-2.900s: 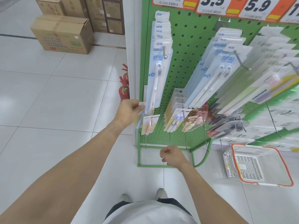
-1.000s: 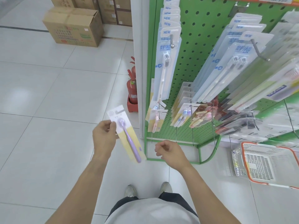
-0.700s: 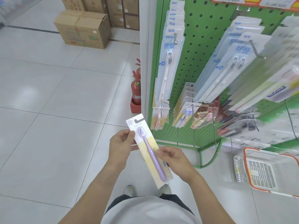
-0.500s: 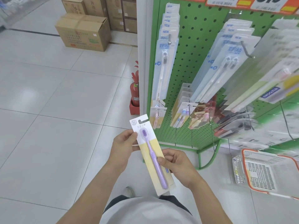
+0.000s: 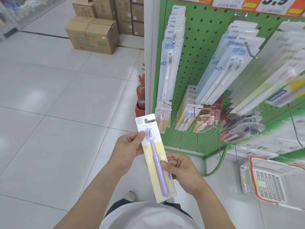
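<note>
left hand (image 5: 128,149) and right hand (image 5: 183,172) held close together, fingers curled, thumbs pinching.

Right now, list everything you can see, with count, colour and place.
toothbrush pack: one, purple brush on a white and yellow card, held in front of the body
rack: one, green pegboard, right of centre
hanging packs: many, mostly clear and pale blue, on the rack's hooks
price tags: several, white and orange, along the rack's top
basket: one, white with an orange rim, on the floor at right
fire extinguisher: one plainly seen, red, on the floor left of the rack
boxes: several, brown, on the floor at upper left
floor: white tiles
left hand: pinches the pack's upper left edge
right hand: grips the pack's lower right edge
</note>
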{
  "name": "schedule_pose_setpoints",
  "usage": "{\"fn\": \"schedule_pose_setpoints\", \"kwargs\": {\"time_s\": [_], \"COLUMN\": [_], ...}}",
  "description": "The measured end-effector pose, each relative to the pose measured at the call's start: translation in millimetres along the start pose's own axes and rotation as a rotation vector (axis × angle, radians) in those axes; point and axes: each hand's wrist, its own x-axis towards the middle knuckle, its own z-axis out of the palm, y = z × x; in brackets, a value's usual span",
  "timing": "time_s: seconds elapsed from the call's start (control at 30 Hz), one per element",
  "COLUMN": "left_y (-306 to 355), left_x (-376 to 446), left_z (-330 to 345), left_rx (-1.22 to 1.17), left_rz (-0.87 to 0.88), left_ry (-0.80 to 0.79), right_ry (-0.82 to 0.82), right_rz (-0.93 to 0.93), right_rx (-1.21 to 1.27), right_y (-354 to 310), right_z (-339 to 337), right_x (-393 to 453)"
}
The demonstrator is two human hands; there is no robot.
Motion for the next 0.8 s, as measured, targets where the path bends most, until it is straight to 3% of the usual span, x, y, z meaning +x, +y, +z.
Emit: {"fn": "schedule_pose_setpoints", "kwargs": {"time_s": [0.57, 0.7, 0.8], "left_y": [-4, -6, -9], "left_x": [-8, -10, -10], "left_z": [4, 7, 9], "left_rx": [-0.057, -0.033, -0.014], "left_rz": [-0.034, -0.082, -0.075], "left_ry": [0.072, -0.018, -0.002], "right_ry": [-0.037, 0.018, -0.002], "right_rz": [-0.036, -0.053, -0.058], "right_rx": [-0.086, -0.046, -0.041], "right_y": [-12, -10, -13], "right_z": [5, 6, 7], "right_x": [-3, -3, -2]}}
